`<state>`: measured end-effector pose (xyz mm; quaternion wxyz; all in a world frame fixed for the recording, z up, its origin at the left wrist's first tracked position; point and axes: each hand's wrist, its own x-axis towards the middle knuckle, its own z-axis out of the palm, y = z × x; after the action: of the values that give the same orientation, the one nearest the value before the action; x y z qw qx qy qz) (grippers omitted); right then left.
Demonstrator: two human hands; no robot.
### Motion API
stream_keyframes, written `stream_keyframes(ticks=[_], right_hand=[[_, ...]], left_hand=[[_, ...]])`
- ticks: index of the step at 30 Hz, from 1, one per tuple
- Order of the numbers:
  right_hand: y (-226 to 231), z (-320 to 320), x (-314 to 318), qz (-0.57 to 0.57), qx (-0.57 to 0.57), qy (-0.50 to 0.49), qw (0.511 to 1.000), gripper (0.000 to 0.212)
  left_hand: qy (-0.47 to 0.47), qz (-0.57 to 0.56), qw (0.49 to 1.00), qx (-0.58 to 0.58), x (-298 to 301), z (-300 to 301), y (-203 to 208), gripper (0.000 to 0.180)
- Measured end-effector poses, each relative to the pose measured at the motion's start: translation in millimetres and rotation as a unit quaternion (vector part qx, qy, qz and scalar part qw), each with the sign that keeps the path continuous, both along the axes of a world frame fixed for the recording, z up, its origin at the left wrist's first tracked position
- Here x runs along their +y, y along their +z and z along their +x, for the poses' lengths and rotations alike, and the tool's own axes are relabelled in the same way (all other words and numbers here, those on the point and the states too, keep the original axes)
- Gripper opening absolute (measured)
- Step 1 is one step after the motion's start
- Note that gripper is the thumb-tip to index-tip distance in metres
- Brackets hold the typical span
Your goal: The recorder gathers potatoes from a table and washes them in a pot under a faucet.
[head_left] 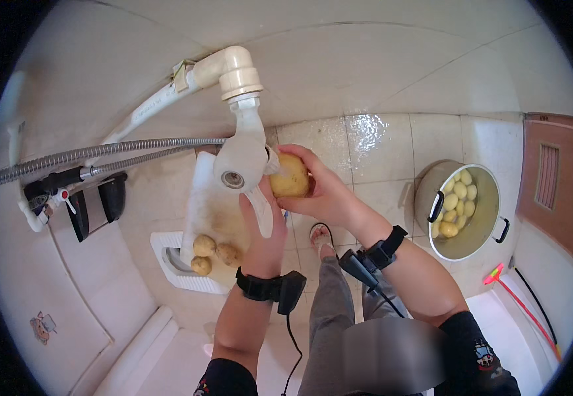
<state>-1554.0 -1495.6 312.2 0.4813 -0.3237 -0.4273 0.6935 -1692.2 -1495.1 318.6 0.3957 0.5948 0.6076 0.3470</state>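
A yellow-brown potato (291, 177) sits in my right hand (326, 195), whose fingers curl over its far side while the thumb presses below. It is right beside the spout of a white plastic tap (241, 155). My left hand (266, 247) reaches up behind the tap's white lever, close against the potato's left side; the tap hides most of its fingers, so its grip does not show. Three more potatoes (204, 245) lie below and to the left, on a pale slab (223, 204). Black bands with small devices are strapped round both my wrists.
A large metal pot (425, 198) with black handles holds several pale yellow potatoes (459, 190) on the right. A white squat toilet (194, 282) is set into the tiled floor at left. Metal hoses (101, 150) run to the wall. A red-handled tool (527, 309) leans at right.
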Motion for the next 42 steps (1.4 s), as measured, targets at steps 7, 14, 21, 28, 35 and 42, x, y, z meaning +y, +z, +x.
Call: stream_keyframes(ticks=[7,14,21,28,35,42], right_hand=[[5,-8,-5,-0.047,0.056,-0.105,0.992,0.058],[5,-26,3,-0.199,0.065,-0.261,0.942,0.020],[7,-14,9,-0.357,0.169,-0.153,0.906,0.029],[-13,-16,-7,0.131,-0.252,-0.170,0.944,0.035],[-11,-27,-2,-0.081,-0.025,-0.239,0.967,0.034],[20,10,20,-0.475,0.207,-0.048,0.854,0.030]], left_hand=[[0.161,-0.068,0.968,-0.181,1,13,7,0.025],[0.189,-0.066,0.950,-0.241,-6,39,12,0.028],[0.096,0.084,0.989,-0.072,-1,29,2,0.029],[0.137,-0.083,0.943,-0.291,18,15,-5,0.032],[0.164,-0.103,0.956,-0.219,10,28,-6,0.022],[-0.036,0.141,0.984,0.107,-8,12,1,0.019]])
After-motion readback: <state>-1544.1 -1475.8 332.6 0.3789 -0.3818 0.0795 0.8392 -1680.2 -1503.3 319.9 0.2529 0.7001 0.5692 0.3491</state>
